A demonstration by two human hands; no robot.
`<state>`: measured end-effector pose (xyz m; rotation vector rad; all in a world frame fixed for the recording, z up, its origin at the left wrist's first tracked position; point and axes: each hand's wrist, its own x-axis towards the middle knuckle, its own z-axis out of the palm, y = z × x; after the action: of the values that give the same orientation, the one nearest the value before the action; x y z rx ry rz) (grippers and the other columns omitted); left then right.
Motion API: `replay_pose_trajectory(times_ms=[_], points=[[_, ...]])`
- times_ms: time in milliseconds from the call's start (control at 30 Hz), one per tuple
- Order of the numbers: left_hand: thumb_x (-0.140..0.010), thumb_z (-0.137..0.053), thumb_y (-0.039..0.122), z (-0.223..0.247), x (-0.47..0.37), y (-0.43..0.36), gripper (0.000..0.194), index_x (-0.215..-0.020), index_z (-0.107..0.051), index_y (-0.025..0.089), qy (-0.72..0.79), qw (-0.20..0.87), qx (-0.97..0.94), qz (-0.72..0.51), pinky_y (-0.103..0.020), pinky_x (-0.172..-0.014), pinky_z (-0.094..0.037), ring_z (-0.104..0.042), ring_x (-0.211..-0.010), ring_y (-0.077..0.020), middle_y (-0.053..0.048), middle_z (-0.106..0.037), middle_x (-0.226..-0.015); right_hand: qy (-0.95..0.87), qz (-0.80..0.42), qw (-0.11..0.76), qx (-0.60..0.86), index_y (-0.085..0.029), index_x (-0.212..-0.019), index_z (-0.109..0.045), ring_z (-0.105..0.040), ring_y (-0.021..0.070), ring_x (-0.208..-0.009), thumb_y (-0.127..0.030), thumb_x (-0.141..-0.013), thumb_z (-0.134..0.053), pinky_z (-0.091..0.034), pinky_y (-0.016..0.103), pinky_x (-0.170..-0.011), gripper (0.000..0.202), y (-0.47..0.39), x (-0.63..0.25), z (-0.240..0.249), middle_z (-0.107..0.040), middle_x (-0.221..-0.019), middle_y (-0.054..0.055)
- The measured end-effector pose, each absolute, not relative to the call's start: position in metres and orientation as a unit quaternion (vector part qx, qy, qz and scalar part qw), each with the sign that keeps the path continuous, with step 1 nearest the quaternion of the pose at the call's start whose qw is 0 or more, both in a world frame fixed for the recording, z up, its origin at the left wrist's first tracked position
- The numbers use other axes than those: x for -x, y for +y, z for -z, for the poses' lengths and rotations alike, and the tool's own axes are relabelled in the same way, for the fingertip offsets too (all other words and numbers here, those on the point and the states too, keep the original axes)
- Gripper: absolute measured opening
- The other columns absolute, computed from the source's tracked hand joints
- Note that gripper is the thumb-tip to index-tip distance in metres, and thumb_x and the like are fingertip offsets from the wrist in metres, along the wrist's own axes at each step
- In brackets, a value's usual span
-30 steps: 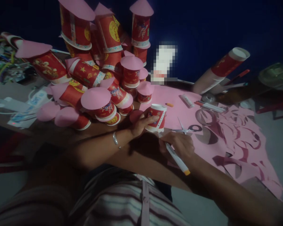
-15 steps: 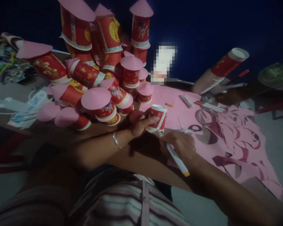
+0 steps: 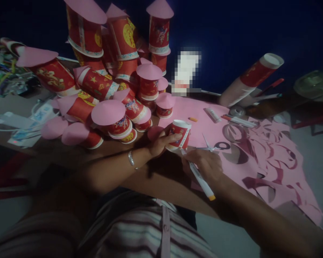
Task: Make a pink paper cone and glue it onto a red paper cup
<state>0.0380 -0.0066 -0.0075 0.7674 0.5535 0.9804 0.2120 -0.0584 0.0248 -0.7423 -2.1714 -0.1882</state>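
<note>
A red printed paper cup [image 3: 182, 130] with a white rim is gripped in my left hand [image 3: 161, 142], thumb across its side. My right hand [image 3: 206, 163] is closed around a white marker [image 3: 200, 179] with an orange-yellow end pointing down toward me. The marker's other end is at the cup's lower edge; whether its tip touches there I cannot tell. Just beyond my right hand lie scissors [image 3: 210, 146] with their blades apart. An orange marker cap [image 3: 193, 119] lies on the pink paper [image 3: 184, 105] behind the cup.
Several red cups with pink paper cones [image 3: 108, 113] crowd the left and back of the table. Pink offcuts [image 3: 277, 154] cover the right side. A glue stick [image 3: 213, 115] and some pens [image 3: 239, 121] lie behind. A power strip [image 3: 33, 123] is at far left.
Almost nothing differs. The whole view has shifted very slightly, while both hands keep their holds on the cup and the marker.
</note>
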Motion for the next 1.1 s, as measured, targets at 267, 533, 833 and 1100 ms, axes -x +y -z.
replay_pose_trajectory(times_ms=[267, 533, 833, 1100], points=[[-0.075, -0.081, 0.039, 0.008, -0.038, -0.006, 0.044, -0.108, -0.067, 0.014, 0.259, 0.777, -0.347, -0.457, -0.034, -0.081, -0.055, -0.071, -0.093, -0.0232, -0.011, -0.075, -0.105, -0.855, 0.086, 0.409, 0.306, -0.019, -0.09, -0.056, -0.061, 0.0114, -0.056, -0.006, -0.083, -0.068, -0.049, 0.025, -0.055, 0.018, -0.06, -0.213, -0.023, -0.066, -0.068, -0.003], [-0.075, -0.08, 0.039, 0.006, -0.039, -0.007, 0.044, -0.109, -0.066, 0.014, 0.267, 0.773, -0.346, -0.46, -0.035, -0.083, -0.055, -0.071, -0.093, -0.0231, -0.011, -0.074, -0.106, -0.859, 0.067, 0.415, 0.293, -0.019, -0.089, -0.056, -0.058, 0.011, -0.054, -0.006, -0.085, -0.064, -0.046, 0.024, -0.053, 0.016, -0.06, -0.211, -0.028, -0.064, -0.065, -0.003], [-0.074, -0.082, 0.04, 0.005, -0.039, -0.008, 0.042, -0.105, -0.067, 0.014, 0.264, 0.777, -0.346, -0.455, -0.034, -0.083, -0.055, -0.07, -0.091, -0.0214, -0.01, -0.074, -0.105, -0.864, 0.061, 0.414, 0.281, -0.017, -0.091, -0.057, -0.059, 0.012, -0.053, -0.005, -0.082, -0.068, -0.047, 0.026, -0.053, 0.018, -0.061, -0.212, -0.026, -0.062, -0.065, -0.003], [-0.075, -0.081, 0.04, 0.006, -0.038, -0.008, 0.045, -0.108, -0.066, 0.015, 0.271, 0.775, -0.358, -0.445, -0.034, -0.081, -0.054, -0.069, -0.089, -0.0213, -0.01, -0.073, -0.106, -0.875, 0.035, 0.399, 0.273, -0.018, -0.092, -0.055, -0.058, 0.0107, -0.052, -0.003, -0.086, -0.063, -0.047, 0.024, -0.052, 0.018, -0.062, -0.209, -0.034, -0.063, -0.064, -0.004]])
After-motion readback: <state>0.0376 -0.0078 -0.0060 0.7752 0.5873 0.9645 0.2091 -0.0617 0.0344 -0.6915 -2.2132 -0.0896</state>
